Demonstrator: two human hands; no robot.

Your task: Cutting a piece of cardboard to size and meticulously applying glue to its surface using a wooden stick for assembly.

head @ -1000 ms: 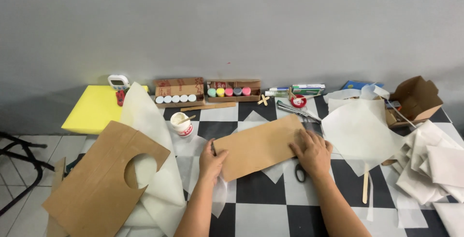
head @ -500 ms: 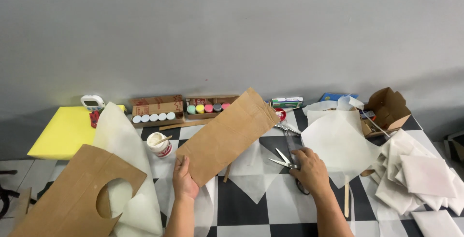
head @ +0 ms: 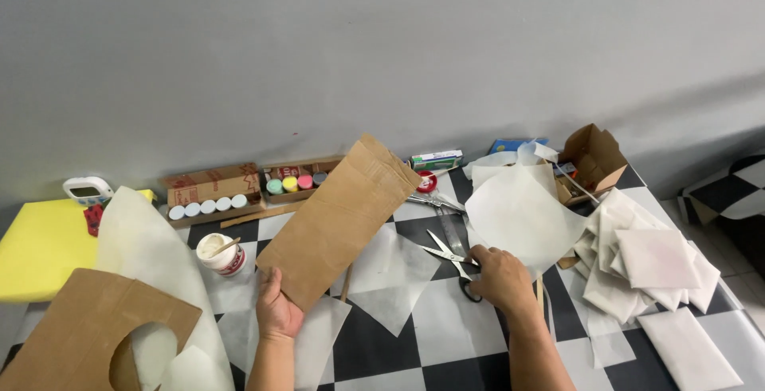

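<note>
The checkered counter (head: 446, 343) is carrying a whole mess of craft stuff. Left hand (head: 279, 311) is gripping the near end of a long brown cardboard strip (head: 339, 220), fingers clamped on it, and the strip is tilting up and away toward the far side. Right hand (head: 498, 279) is resting on the scissors (head: 450, 259) just right of the strip, fingers curling over the black handles, blades lying apart. White paper sheets (head: 518, 216) are sitting right behind that. A glue pot (head: 221, 254) is standing left of the strip.
</note>
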